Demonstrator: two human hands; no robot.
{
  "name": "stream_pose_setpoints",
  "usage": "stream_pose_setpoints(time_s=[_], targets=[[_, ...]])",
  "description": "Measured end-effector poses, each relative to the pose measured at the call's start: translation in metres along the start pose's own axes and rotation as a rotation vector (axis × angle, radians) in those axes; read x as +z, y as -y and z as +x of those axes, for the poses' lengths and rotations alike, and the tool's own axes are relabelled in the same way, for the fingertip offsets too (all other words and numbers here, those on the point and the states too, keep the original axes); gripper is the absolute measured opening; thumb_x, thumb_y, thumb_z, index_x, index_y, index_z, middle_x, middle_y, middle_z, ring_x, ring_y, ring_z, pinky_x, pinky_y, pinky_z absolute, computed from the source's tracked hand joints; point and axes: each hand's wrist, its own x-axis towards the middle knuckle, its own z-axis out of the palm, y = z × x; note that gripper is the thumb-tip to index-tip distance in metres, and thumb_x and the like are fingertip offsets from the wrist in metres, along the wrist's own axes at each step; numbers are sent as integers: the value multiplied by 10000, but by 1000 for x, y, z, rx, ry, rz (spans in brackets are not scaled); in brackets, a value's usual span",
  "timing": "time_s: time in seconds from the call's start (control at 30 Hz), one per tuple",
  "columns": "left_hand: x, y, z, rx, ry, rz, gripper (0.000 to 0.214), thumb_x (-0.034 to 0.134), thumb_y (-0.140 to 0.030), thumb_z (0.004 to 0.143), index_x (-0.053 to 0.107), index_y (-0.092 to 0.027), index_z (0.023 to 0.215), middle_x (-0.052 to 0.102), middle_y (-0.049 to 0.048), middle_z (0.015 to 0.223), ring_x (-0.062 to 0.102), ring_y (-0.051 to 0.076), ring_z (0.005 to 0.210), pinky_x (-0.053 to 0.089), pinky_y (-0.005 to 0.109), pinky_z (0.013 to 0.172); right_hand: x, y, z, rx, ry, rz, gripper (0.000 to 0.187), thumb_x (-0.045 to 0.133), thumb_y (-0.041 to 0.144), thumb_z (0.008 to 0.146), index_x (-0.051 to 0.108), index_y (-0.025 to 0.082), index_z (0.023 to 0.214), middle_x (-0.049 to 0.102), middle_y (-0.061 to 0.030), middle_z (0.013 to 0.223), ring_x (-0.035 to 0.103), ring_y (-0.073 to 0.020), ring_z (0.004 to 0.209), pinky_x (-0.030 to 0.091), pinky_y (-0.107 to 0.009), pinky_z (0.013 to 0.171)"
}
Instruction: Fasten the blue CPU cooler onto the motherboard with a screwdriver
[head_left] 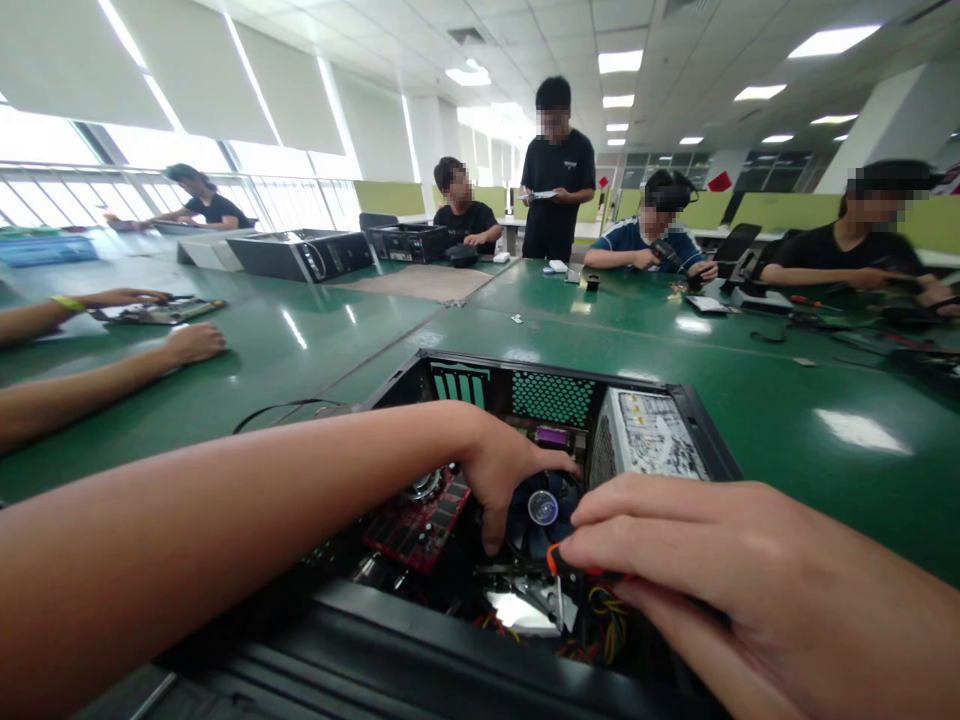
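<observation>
An opened black computer case [705, 430] lies in front of me. Inside it my left hand [502, 465] reaches over a round dark cooling fan [541, 508], thumb on the near left side and forefinger along the far edge, gripping it. My right hand [690, 550] is closed around a screwdriver [558, 595] with an orange and black handle; its metal shaft points down just in front of the fan. Where the tip ends is hard to make out. Left of the fan sits a red circuit board [420, 520]. Yellow and red cables [609, 625] lie below my right fingers.
A silver power supply [649, 435] fills the case's far right corner. On the green table [810, 400], a co-worker's hands [191, 345] rest at the left near a circuit board [169, 310]. More cases [300, 255] and several people are farther back.
</observation>
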Motion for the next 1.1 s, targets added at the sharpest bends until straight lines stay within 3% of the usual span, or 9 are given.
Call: stream_pose_setpoints(time_s=[0.1, 0.2, 0.3, 0.37, 0.43, 0.6, 0.83, 0.97, 1.1], targets=[[0, -1, -1, -6, 5, 0, 1480, 997, -216, 501, 358, -190, 1836, 570, 199, 1816, 629, 426, 1599, 492, 475, 1353, -2, -1, 1, 5, -5, -21, 396, 420, 82, 1108, 684, 356, 999, 910, 72, 1183, 913, -154, 1075, 714, -197, 782], [1, 3, 0, 10, -15, -12, 1455, 1007, -231, 501, 394, -200, 1820, 617, 175, 1780, 633, 438, 1592, 507, 488, 1343, 2, -1, -2, -16, -131, -56, 333, 505, 121, 1131, 710, 377, 1190, 924, 72, 1250, 909, -160, 1103, 693, -189, 787], [2, 9, 3, 44, -8, -16, 1378, 1021, -258, 501, 482, -266, 1769, 724, 97, 1669, 639, 446, 1584, 534, 485, 1321, 13, -5, -14, 14, -294, -118, 277, 629, 235, 1124, 804, 378, 1285, 934, 2, 1169, 912, -250, 1032, 728, -291, 825], [3, 11, 5, 47, 10, -15, 1344, 1030, -274, 498, 519, -290, 1741, 785, 68, 1572, 674, 443, 1543, 562, 474, 1292, 23, -12, -28, 93, -323, -156, 228, 734, 337, 1070, 876, 374, 1245, 926, -45, 1061, 905, -330, 1000, 737, -376, 763], [4, 13, 6, 55, 5, -32, 1375, 1031, -278, 503, 484, -270, 1764, 797, 79, 1549, 698, 435, 1516, 573, 472, 1279, 32, -22, -43, 167, -296, -183, 221, 756, 398, 1053, 902, 367, 1216, 901, -65, 968, 891, -351, 953, 734, -408, 746], [8, 14, 2, 54, -26, -28, 1490, 1007, -277, 529, 320, -241, 1849, 659, 151, 1747, 619, 426, 1620, 508, 502, 1341, 31, -41, -51, 226, -276, -227, 222, 711, 440, 1077, 896, 339, 1146, 864, -76, 913, 856, -336, 893, 702, -406, 728], [6, 10, 0, 21, -2, 0, 1504, 991, -281, 523, 299, -229, 1856, 599, 181, 1797, 575, 423, 1665, 470, 482, 1366, -1, -15, -3, 148, -242, -205, 302, 560, 246, 1146, 836, 305, 1038, 849, -26, 894, 820, -234, 758, 603, -332, 630], [6, 10, 0, 40, 1, -7, 1505, 992, -288, 527, 289, -266, 1857, 677, 137, 1728, 606, 410, 1636, 487, 485, 1351, -3, -7, 3, 120, -246, -204, 326, 522, 152, 1146, 759, 295, 974, 818, 55, 888, 786, -138, 683, 580, -298, 610], [6, 10, 0, 41, 3, -9, 1537, 1001, -292, 525, 263, -238, 1872, 622, 164, 1784, 572, 421, 1665, 460, 498, 1374, -4, -6, 4, 108, -222, -181, 348, 503, 156, 1163, 760, 299, 977, 799, 55, 874, 778, -130, 693, 563, -282, 584]])
